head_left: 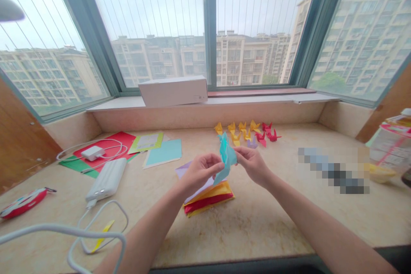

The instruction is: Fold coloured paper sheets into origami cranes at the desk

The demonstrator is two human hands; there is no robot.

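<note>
A light-blue piece of folded paper [228,158] is held up between my two hands above the counter. My left hand [207,169] pinches its left side, thumb and fingers closed on it. On the other side, my right hand [250,160] grips the right edge between thumb and fingers. Below them lies a stack of coloured paper [210,201] in yellow, red and pale purple, partly covered by my left hand. Behind the hands stand several yellow paper cranes [243,128], several red paper cranes [268,132] and a purple one [252,142].
Blue paper sheets [163,153] and red sheets [118,141] lie at the left, near a white charger [93,153], a power bank [107,180] and looping cables. A red-and-white item [24,203] sits far left. A plastic container [390,145] stands right; a white box [173,91] is on the sill.
</note>
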